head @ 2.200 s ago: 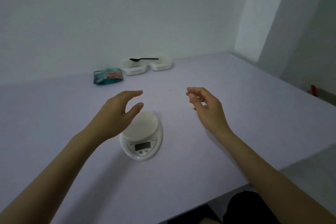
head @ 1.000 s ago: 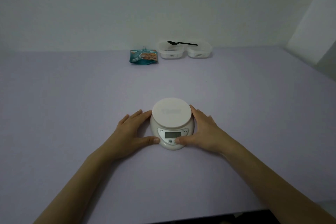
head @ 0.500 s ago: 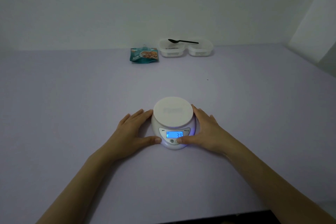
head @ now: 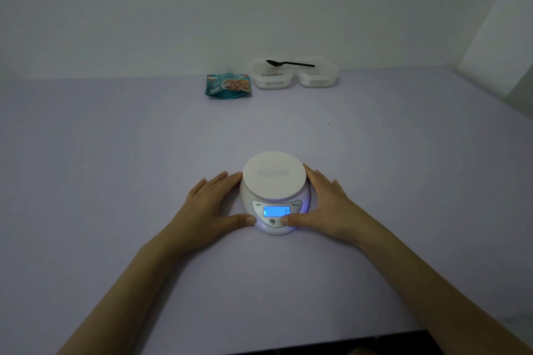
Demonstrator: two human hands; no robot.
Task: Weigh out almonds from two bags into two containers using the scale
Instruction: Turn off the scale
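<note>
While we look down at the lilac desk [head: 115, 181], our left hand [head: 207, 207] and our right hand [head: 328, 207] flank the white scale [head: 275, 193], which sits on the desk straight ahead of us, nearer to us than to the wall [head: 173, 8]. Our left hand lies on the desk against the scale's left side, fingers straight and relaxed, with the thumb tip touching the base at the front left. Our right hand mirrors it on the right side, its thumb tip resting on the right 1 of the 2 small buttons [head: 272, 221] below the display [head: 276, 211]. Both hands are released and grasp nothing. The display glows blue and shows 0, and blue light spills onto the desk around the front of the base. Far across the desk, close to the wall, 1 teal bag [head: 229, 86] of almonds lies with a binder clip [head: 229, 72] at its top edge. Just to its right stand 2 white containers [head: 271, 81] side by side; whether they touch each other we cannot tell. A black spoon [head: 290, 63] lies across their rims, its bowl over the left container and its handle reaching toward the right 1. Something dark lies inside the left container, too small for us to identify.
</note>
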